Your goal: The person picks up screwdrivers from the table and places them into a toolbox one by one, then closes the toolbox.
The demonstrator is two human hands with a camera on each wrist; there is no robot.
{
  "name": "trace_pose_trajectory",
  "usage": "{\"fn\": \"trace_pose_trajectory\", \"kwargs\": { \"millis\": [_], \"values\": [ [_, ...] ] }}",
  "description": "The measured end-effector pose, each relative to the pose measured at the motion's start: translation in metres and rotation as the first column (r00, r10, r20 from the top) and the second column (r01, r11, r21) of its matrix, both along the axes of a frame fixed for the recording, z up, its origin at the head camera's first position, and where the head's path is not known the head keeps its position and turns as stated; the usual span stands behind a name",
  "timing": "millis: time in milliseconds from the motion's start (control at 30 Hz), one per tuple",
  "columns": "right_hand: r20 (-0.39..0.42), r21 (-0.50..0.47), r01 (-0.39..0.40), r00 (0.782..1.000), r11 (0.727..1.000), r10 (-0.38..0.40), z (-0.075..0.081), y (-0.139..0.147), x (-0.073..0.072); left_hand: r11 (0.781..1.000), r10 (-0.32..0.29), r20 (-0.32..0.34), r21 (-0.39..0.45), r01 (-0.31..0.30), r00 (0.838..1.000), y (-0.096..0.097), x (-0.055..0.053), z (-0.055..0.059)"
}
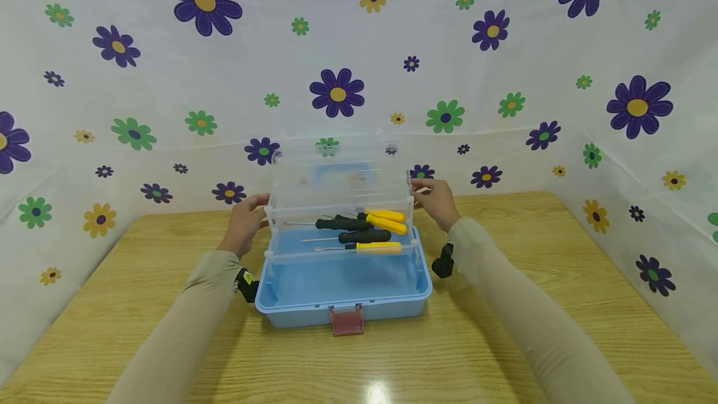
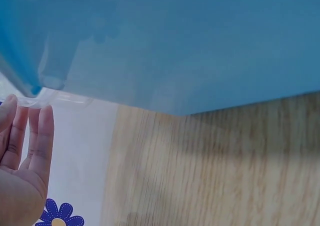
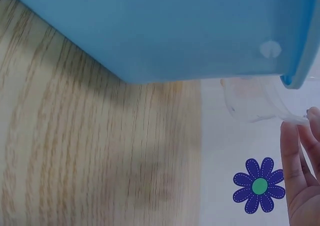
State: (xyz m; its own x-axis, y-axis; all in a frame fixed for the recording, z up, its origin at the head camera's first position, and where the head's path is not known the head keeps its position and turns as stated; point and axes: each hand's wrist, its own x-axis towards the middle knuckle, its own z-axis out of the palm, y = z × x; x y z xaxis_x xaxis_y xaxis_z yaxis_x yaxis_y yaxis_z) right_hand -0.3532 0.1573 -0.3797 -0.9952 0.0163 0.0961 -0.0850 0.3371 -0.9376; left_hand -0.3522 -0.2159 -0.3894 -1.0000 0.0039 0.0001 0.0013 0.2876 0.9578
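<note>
A light-blue toolbox (image 1: 343, 313) stands open, its transparent lid (image 1: 342, 189) tipped up at the back. Raised over the base is a clear tray (image 1: 314, 258) bearing several screwdrivers, among them a yellow-handled screwdriver (image 1: 378, 247) and a black-handled screwdriver (image 1: 364, 237). At the box's left rear, my left hand (image 1: 245, 224) pinches the lid's edge between thumb and fingertips; the left wrist view shows this hand (image 2: 25, 161) low at the left. On the opposite side my right hand (image 1: 439, 203) pinches the lid's right edge, also seen in the right wrist view as fingers (image 3: 291, 151).
The toolbox rests on a wood-grain table (image 1: 140, 292). A reddish latch (image 1: 347, 321) hangs down at the box front. Behind and beside the table is a white cloth (image 1: 359, 36) printed with flowers. Black wrist cameras, such as the right one (image 1: 443, 260), sit close to the box sides.
</note>
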Motion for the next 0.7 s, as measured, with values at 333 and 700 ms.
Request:
{"fn": "trace_pose_trajectory", "kwargs": {
  "millis": [333, 700],
  "values": [
    [-0.027, -0.009, 0.018, 0.999, 1.0, -0.018, 0.0005, 0.0003, -0.0007, 1.0, 0.019, -0.004, -0.015, -0.019, 1.0, -0.0009, -0.0024, 0.0026],
    [-0.07, -0.032, 0.054, 0.996, 0.998, -0.056, 0.0032, -0.002, -0.0016, 0.999, 0.024, -0.036, -0.022, -0.025, 0.999, -0.0012, -0.0012, 0.0077]
  ]
}}
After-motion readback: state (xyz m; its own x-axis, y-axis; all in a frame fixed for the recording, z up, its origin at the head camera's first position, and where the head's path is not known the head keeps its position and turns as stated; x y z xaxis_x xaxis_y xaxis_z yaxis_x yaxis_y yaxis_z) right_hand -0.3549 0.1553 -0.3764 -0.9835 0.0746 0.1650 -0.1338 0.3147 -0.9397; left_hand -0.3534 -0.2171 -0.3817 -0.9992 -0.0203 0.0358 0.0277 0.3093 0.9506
